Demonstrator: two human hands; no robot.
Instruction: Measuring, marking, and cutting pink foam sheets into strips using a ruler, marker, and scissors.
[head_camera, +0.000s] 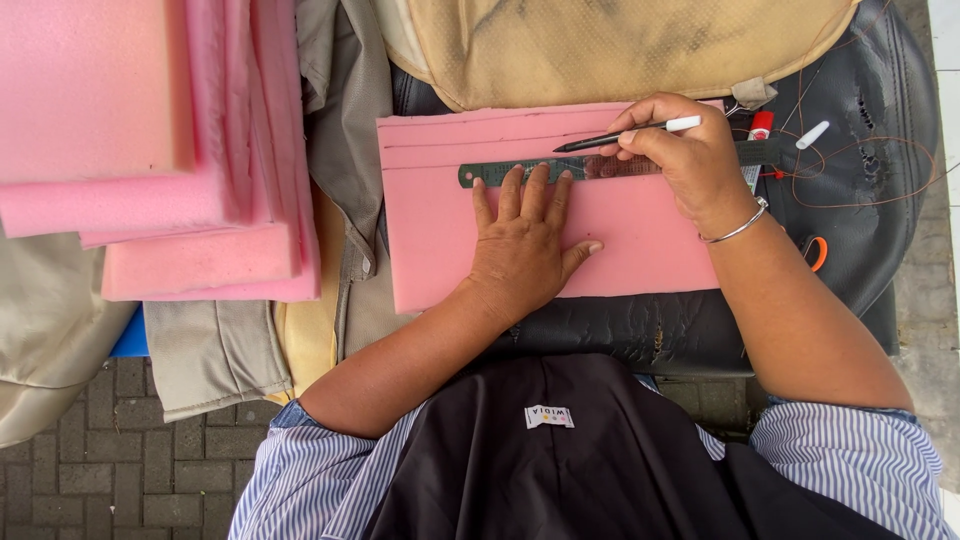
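A pink foam sheet lies flat on a black cushion in front of me, with thin dark lines drawn along its far edge. A long dark metal ruler rests across the sheet. My left hand lies flat on the foam, fingers spread, fingertips pressing on the ruler. My right hand grips a black pen with a white end, its tip touching the foam just above the ruler. A silver bangle circles my right wrist.
A stack of pink foam sheets lies at the left on grey fabric covers. A tan seat cover sits beyond the sheet. A red-capped marker, a white cap, orange thread and orange-handled scissors lie at the right. Brick paving shows below.
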